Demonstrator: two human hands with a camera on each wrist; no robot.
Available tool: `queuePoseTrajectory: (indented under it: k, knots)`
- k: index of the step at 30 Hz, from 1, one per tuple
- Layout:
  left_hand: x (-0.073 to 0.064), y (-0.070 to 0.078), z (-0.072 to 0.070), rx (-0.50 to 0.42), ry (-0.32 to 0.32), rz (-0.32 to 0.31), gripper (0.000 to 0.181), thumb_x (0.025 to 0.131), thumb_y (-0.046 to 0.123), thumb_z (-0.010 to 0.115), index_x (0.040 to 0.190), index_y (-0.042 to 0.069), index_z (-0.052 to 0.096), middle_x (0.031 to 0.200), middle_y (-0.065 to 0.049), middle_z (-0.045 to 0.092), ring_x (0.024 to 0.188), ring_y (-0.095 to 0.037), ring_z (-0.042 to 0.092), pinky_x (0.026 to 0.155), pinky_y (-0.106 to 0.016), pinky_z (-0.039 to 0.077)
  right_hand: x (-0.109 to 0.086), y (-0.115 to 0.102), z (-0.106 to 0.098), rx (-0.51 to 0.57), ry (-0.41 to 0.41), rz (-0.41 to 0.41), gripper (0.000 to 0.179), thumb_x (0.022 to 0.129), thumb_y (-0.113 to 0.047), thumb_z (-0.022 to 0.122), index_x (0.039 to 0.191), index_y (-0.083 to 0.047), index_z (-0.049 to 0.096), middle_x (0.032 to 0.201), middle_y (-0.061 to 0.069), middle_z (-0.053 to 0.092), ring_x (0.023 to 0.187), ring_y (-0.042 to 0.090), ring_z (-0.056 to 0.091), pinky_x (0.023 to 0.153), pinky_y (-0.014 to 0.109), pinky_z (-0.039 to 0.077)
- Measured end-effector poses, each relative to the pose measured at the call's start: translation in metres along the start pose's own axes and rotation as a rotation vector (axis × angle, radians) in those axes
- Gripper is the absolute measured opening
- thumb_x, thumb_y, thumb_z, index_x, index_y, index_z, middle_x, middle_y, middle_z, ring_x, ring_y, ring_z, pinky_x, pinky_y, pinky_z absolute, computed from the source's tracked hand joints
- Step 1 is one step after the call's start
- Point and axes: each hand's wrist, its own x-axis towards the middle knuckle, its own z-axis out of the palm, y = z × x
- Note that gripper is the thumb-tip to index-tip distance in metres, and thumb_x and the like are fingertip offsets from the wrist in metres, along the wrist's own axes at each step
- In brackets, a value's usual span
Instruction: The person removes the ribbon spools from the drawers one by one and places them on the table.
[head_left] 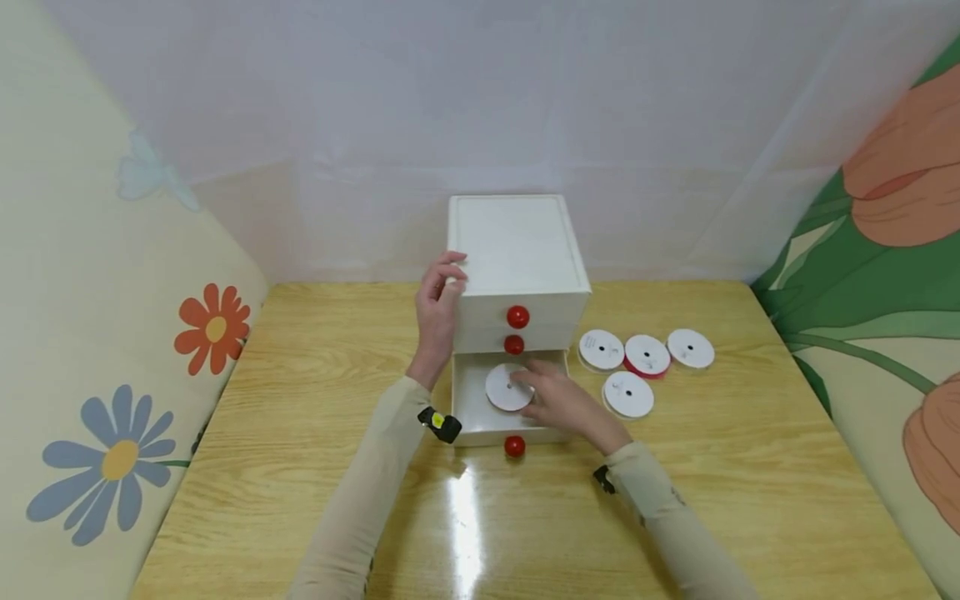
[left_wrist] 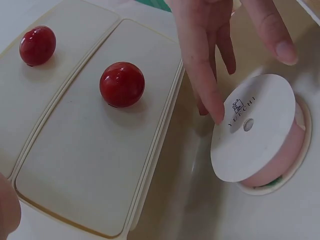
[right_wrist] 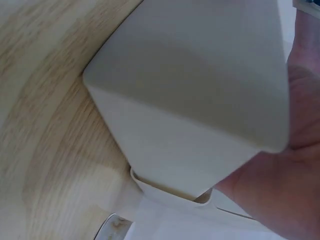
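A white drawer cabinet (head_left: 517,242) with round red knobs stands on the table, its bottom drawer (head_left: 471,412) pulled out. My left hand (head_left: 437,300) rests on the cabinet's upper left edge, fingertips over the top. In the drawer lies a ribbon spool (left_wrist: 240,142) with white discs and pink ribbon. Over it reaches my right hand (head_left: 558,400), an extended index finger at the disc's rim in the left wrist view. The thumb there stands apart from the spool. In the right wrist view the drawer's outer wall (right_wrist: 185,110) hides my fingertips.
Several more ribbon spools (head_left: 628,394) lie on the wooden table (head_left: 315,417) to the right of the cabinet, one with red ribbon. Behind the cabinet hangs a white sheet (head_left: 360,108). Panels painted with flowers (head_left: 120,458) flank both sides.
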Motion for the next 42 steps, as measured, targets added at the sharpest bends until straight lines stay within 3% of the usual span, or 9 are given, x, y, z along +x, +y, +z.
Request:
queuePoseTrajectory:
  k: [7,18,22,30,42]
  knots:
    - [-0.001,0.001,0.000,0.004,-0.001,-0.014,0.018,0.087,0.004,0.053,0.086,0.018,0.063,0.126,-0.012,0.066,0.136,-0.025,0.050,0.121,-0.035,0.030,0.001,0.006,0.001,0.012,-0.028,-0.001,0.067,0.081,-0.005,0.083,0.143,-0.002,0.058,0.153,0.035,0.040,0.139,0.053,0.042,0.110,0.062,0.042]
    - [-0.002,0.001,0.002,-0.003,0.009,-0.006,0.018,0.085,0.006,0.053,0.085,0.021,0.064,0.123,-0.005,0.067,0.133,-0.024,0.052,0.120,-0.035,0.032,0.006,0.009,0.007,-0.021,-0.046,-0.017,0.080,0.078,-0.005,0.086,0.150,-0.009,0.052,0.156,0.030,0.039,0.136,0.049,0.047,0.108,0.059,0.046]
    - [-0.003,0.003,0.002,-0.007,0.008,-0.001,0.017,0.086,0.005,0.053,0.085,0.019,0.064,0.123,-0.009,0.067,0.133,-0.025,0.051,0.120,-0.035,0.031,0.007,0.011,0.010,-0.051,-0.045,-0.023,0.079,0.079,-0.009,0.087,0.150,-0.011,0.053,0.155,0.029,0.041,0.135,0.048,0.047,0.107,0.059,0.046]
    - [-0.003,0.000,0.002,0.000,0.007,0.005,0.019,0.085,0.006,0.053,0.085,0.021,0.064,0.122,-0.004,0.067,0.133,-0.023,0.052,0.120,-0.036,0.031,0.008,0.013,0.014,-0.080,-0.025,-0.025,0.068,0.085,-0.015,0.083,0.148,-0.011,0.056,0.142,0.028,0.051,0.124,0.041,0.056,0.098,0.052,0.054]
    - [-0.003,0.000,0.002,0.017,0.003,-0.003,0.016,0.085,0.008,0.053,0.085,0.020,0.063,0.124,-0.007,0.066,0.133,-0.022,0.051,0.120,-0.036,0.031,0.008,0.014,0.017,-0.065,0.079,-0.046,0.050,0.089,-0.025,0.079,0.135,-0.009,0.068,0.124,0.022,0.057,0.105,0.028,0.057,0.087,0.043,0.057]
